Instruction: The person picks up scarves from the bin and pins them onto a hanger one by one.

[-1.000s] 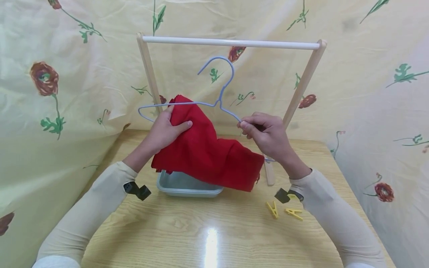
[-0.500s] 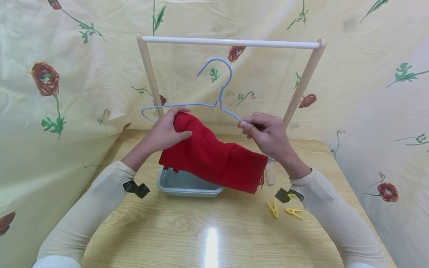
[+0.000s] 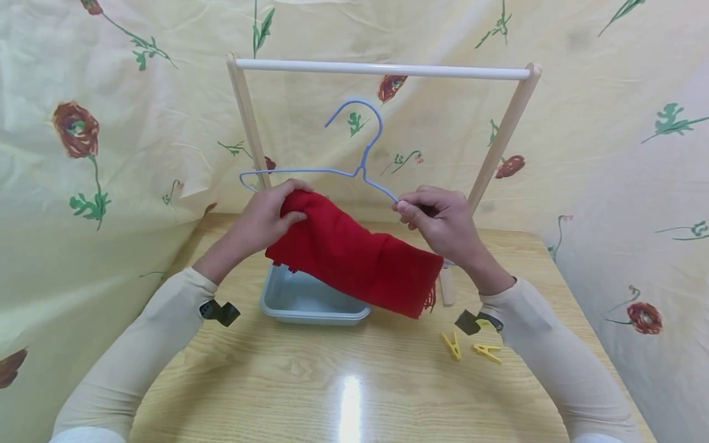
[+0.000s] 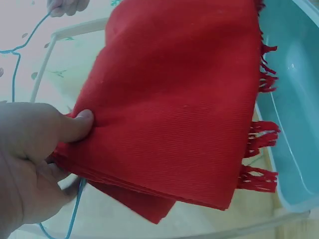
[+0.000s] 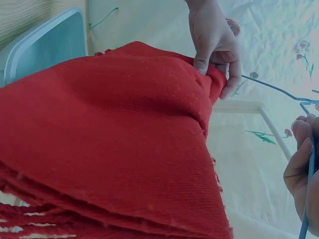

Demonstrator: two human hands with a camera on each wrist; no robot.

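Observation:
My right hand [image 3: 443, 221] pinches the right shoulder of a blue wire hanger [image 3: 362, 166], whose hook points up. A folded red scarf [image 3: 354, 258] with fringed ends drapes over the hanger's lower part. My left hand [image 3: 263, 215] grips the upper left of the scarf, thumb in front and fingers behind, just under the hanger's left shoulder. In the left wrist view the thumb [image 4: 79, 124] presses on the layered cloth, and fringe hangs along the far edge. The scarf hides most of the hanger's bottom bar.
A light blue plastic basin [image 3: 310, 317] stands on the wooden table [image 3: 266, 381] below the scarf. Behind is a rack with a white rod [image 3: 382, 67] and wooden posts [image 3: 504, 135]. Two yellow clothespins [image 3: 452, 346] lie at the right. Floral cloth [image 3: 138, 123] surrounds the table.
My left hand has slid down and its end of the scarf has dropped below the hanger's left shoulder, uncovering more of the basin. My right hand stays in place.

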